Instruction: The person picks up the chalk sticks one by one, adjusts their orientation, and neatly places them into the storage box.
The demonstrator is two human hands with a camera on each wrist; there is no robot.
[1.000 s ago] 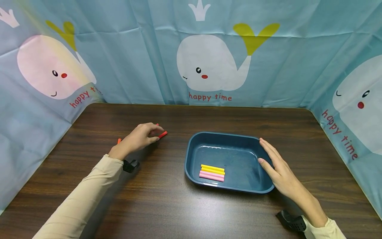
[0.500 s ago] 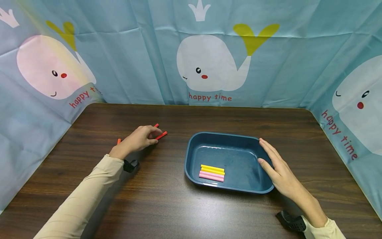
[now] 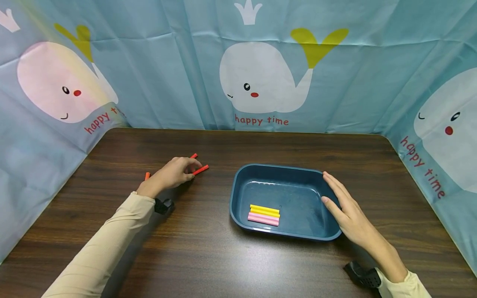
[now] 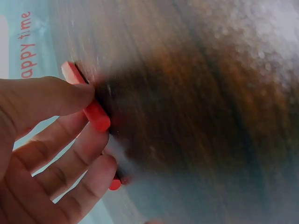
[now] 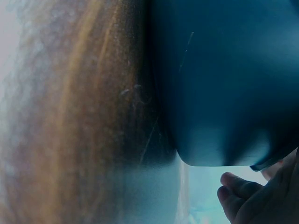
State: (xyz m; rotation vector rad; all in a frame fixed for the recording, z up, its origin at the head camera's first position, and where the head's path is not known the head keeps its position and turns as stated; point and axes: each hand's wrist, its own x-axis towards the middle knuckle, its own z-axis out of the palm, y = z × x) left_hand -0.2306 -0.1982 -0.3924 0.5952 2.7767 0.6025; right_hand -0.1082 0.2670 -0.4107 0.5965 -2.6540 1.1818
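My left hand point(image 3: 173, 173) is at the left of the table and pinches a short red stick point(image 3: 201, 169) between thumb and fingers. In the left wrist view the thumb lies across this red stick point(image 4: 96, 115). A second red stick point(image 3: 194, 155) lies just behind, partly hidden by the hand; its end point(image 4: 114, 185) shows below the fingers. An orange-red stick point(image 3: 147, 176) pokes out behind the left wrist. My right hand point(image 3: 350, 215) rests on the right rim of a dark blue tray point(image 3: 285, 167), fingers straight, thumb over the inside. Two yellow sticks point(image 3: 264, 210) and two pink sticks point(image 3: 263, 219) lie side by side in it.
The dark wooden table point(image 3: 193, 256) runs back to a light blue curtain point(image 3: 167, 82) printed with whales, which encloses its far edge and sides. Black straps with devices point(image 3: 164, 205) sit at both wrists.
My left hand has drawn back slightly toward the left, so more of both red sticks shows, and thumb and fingers now pinch the nearer one. The right hand and tray stay put.
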